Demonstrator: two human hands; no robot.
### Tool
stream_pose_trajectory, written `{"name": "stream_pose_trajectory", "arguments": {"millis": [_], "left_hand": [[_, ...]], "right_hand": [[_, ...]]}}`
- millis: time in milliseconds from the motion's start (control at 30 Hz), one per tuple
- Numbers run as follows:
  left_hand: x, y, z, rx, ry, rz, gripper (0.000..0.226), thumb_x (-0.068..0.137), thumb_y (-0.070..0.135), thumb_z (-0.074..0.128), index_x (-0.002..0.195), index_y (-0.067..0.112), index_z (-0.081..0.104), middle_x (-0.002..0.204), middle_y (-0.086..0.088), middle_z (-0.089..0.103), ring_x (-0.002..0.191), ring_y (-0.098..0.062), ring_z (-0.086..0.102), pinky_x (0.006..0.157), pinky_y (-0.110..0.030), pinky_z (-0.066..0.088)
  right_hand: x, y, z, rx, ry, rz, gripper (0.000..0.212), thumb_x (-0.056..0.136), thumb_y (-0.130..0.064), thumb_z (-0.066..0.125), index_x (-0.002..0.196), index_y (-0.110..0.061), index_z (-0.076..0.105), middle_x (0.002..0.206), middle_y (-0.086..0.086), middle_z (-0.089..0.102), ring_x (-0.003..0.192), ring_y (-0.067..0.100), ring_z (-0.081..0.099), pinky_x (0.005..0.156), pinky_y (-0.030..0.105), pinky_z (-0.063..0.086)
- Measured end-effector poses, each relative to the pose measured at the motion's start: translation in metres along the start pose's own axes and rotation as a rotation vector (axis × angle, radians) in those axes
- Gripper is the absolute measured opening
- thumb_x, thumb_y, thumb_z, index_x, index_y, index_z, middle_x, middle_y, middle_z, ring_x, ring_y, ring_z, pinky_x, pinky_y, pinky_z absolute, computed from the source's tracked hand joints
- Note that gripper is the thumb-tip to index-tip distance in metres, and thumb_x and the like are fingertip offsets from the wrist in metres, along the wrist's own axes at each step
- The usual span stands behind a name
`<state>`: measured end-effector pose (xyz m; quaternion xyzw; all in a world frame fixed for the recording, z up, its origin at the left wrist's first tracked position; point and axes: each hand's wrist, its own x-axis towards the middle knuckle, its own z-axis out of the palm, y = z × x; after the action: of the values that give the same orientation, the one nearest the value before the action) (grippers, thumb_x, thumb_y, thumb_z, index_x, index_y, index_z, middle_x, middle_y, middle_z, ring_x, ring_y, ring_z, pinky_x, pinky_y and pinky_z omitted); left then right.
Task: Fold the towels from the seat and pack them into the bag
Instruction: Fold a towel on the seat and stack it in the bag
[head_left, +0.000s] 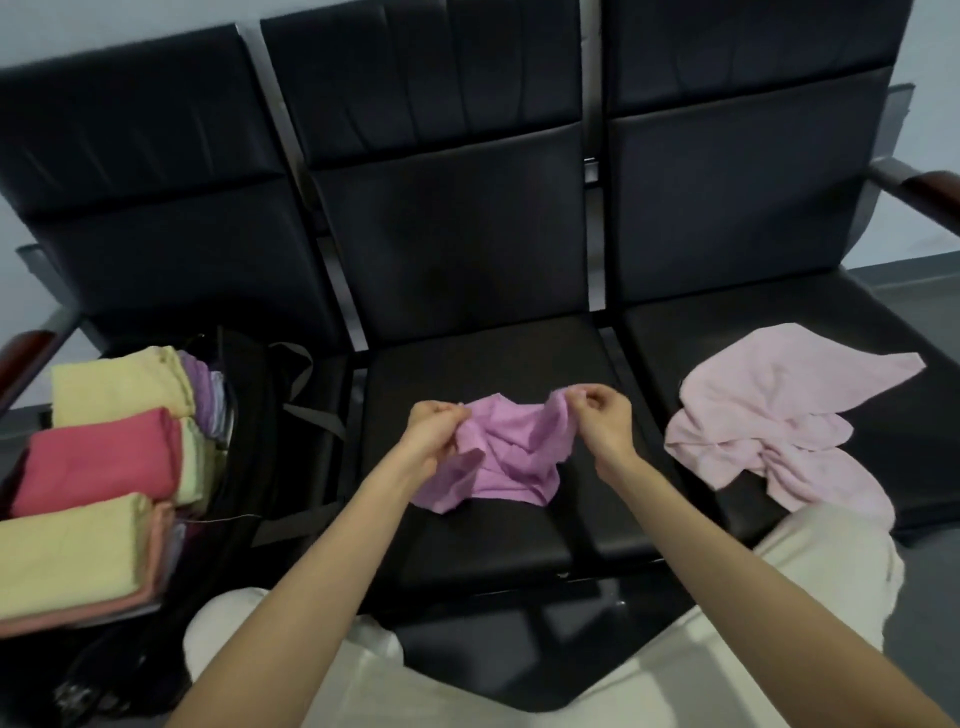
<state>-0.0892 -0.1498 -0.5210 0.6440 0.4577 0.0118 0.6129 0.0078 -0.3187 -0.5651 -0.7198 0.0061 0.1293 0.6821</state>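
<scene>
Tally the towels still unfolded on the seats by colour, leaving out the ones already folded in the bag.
Purple towel, held at its top edge by the left hand and right hand: 1
Pale pink towel, loose on the right seat: 1
Total: 2

- Your hands, left (434, 434) and right (605, 415), hold a towel (506, 457) over the middle seat (483, 364).
- Right of it, a 2nd towel (769, 415) lies on the right seat (883, 322).
- On the left seat, the bag (260, 415) holds folded towels (98, 467).
</scene>
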Motion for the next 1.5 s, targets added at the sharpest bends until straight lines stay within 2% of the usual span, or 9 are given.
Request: {"name": "stream_pose_trajectory", "arguments": {"millis": [167, 267, 367, 500, 700, 800, 1000, 1267, 1500], "left_hand": [[-0.007, -0.027, 0.013, -0.032, -0.125, -0.075, 0.005, 0.088, -0.003, 0.063, 0.09, 0.002, 0.062, 0.088, -0.016, 0.066, 0.074, -0.023, 0.069, 0.058, -0.033, 0.059], [-0.008, -0.032, 0.022, -0.055, -0.117, -0.078, 0.014, 0.083, -0.008, 0.067, 0.086, 0.004, 0.059, 0.087, -0.019, 0.066, 0.075, -0.028, 0.07, 0.074, -0.042, 0.061], [-0.006, -0.035, 0.029, -0.01, -0.116, -0.089, 0.011, 0.082, -0.002, 0.071, 0.079, 0.004, 0.063, 0.091, -0.022, 0.07, 0.08, -0.03, 0.072, 0.08, -0.045, 0.059], [-0.008, -0.037, 0.037, -0.026, -0.183, -0.085, 0.009, 0.084, -0.005, 0.067, 0.08, 0.002, 0.063, 0.084, -0.017, 0.069, 0.074, -0.025, 0.071, 0.068, -0.031, 0.061], [-0.006, -0.037, 0.043, 0.034, -0.14, -0.121, 0.007, 0.089, 0.005, 0.064, 0.085, 0.002, 0.069, 0.079, -0.015, 0.073, 0.07, -0.021, 0.073, 0.064, -0.034, 0.061], [-0.006, -0.037, 0.046, 0.019, -0.149, -0.167, 0.012, 0.091, 0.007, 0.063, 0.083, 0.0, 0.068, 0.081, -0.02, 0.073, 0.074, -0.027, 0.074, 0.073, -0.046, 0.06], [-0.006, -0.04, 0.051, 0.02, -0.164, -0.18, 0.014, 0.093, 0.006, 0.06, 0.084, -0.003, 0.068, 0.074, -0.018, 0.073, 0.07, -0.025, 0.073, 0.068, -0.037, 0.061], [0.002, -0.038, 0.048, 0.106, -0.219, -0.187, 0.017, 0.096, 0.008, 0.054, 0.089, -0.001, 0.068, 0.081, -0.016, 0.073, 0.076, -0.025, 0.073, 0.073, -0.037, 0.06], [0.072, -0.019, 0.042, 0.411, -0.03, 0.143, 0.015, 0.092, 0.004, 0.054, 0.086, 0.005, 0.068, 0.078, -0.011, 0.068, 0.072, -0.024, 0.07, 0.073, -0.04, 0.061]], "right_hand": [[-0.033, 0.041, -0.007, -0.225, -0.159, -0.22, 0.017, 0.082, 0.002, 0.062, 0.079, -0.014, 0.058, 0.076, 0.003, 0.061, 0.068, 0.014, 0.057, 0.06, 0.026, 0.048], [-0.042, 0.047, -0.012, -0.404, -0.255, -0.316, 0.016, 0.082, 0.002, 0.063, 0.077, -0.013, 0.065, 0.073, -0.004, 0.064, 0.065, 0.004, 0.056, 0.061, 0.013, 0.044], [-0.042, 0.058, -0.016, -0.501, -0.224, -0.296, 0.012, 0.084, -0.005, 0.066, 0.081, -0.016, 0.071, 0.077, -0.006, 0.068, 0.07, 0.007, 0.062, 0.065, 0.017, 0.049], [-0.042, 0.061, -0.02, -0.497, -0.131, -0.236, 0.012, 0.082, -0.004, 0.067, 0.086, -0.012, 0.075, 0.08, -0.002, 0.071, 0.072, 0.007, 0.064, 0.067, 0.012, 0.047], [-0.053, 0.057, -0.019, -0.494, -0.294, -0.173, 0.03, 0.077, 0.002, 0.057, 0.099, -0.009, 0.074, 0.087, 0.002, 0.072, 0.063, -0.001, 0.06, 0.063, 0.005, 0.043], [-0.054, 0.06, -0.023, -0.523, -0.331, -0.17, 0.031, 0.076, -0.003, 0.06, 0.104, -0.009, 0.072, 0.093, 0.001, 0.072, 0.068, 0.005, 0.061, 0.066, 0.006, 0.045], [-0.053, 0.06, -0.023, -0.681, -0.409, -0.271, 0.035, 0.071, -0.024, 0.079, 0.103, -0.013, 0.071, 0.088, -0.004, 0.068, 0.068, 0.007, 0.063, 0.071, 0.022, 0.053], [-0.048, 0.066, -0.019, -0.691, -0.345, -0.236, 0.009, 0.077, -0.014, 0.065, 0.076, -0.01, 0.073, 0.07, 0.002, 0.071, 0.062, 0.013, 0.063, 0.065, 0.03, 0.053], [-0.042, 0.072, -0.032, -0.682, -0.284, -0.204, 0.008, 0.075, -0.011, 0.065, 0.077, -0.01, 0.072, 0.071, 0.003, 0.071, 0.065, 0.019, 0.066, 0.064, 0.032, 0.053]]}}
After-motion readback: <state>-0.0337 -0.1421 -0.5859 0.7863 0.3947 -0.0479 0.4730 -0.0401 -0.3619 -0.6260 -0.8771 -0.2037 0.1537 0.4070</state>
